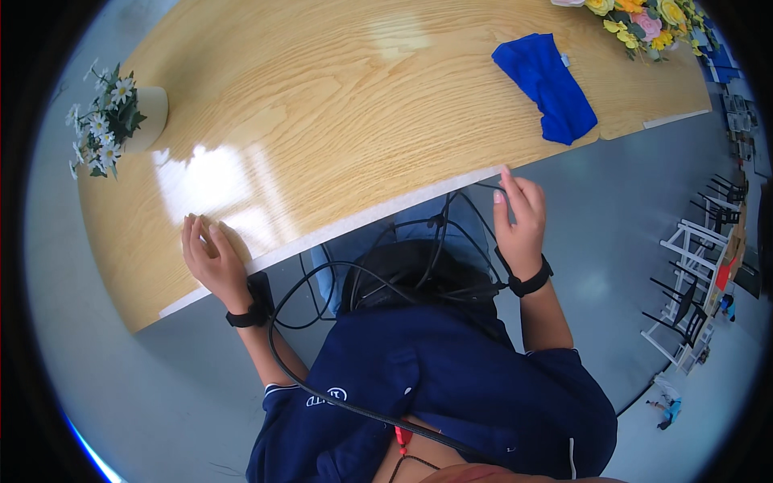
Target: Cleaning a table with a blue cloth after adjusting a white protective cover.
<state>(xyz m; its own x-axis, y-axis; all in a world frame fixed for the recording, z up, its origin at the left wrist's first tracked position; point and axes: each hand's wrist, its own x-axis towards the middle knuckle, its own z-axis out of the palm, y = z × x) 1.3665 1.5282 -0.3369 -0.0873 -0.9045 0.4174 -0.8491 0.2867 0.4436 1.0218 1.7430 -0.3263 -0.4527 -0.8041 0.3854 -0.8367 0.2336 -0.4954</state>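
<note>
My left hand (212, 251) rests at the front left part of the wooden table (338, 105), its fingers loosely stretched and nothing in them. My right hand (522, 217) is raised just off the table's front edge, thumb apart from the loosely bent fingers, also with nothing in it. A folded blue cloth (551, 92) lies on the table at the right, beyond my right hand and apart from it. Both wrists carry black bands.
White daisies (103, 133) in a white pot (151, 117) stand at the table's left. A yellow and pink flower bouquet (644, 24) is at the far right. Black cables (439, 233) loop between my arms below the table edge. Chairs (684, 314) stand away to the right.
</note>
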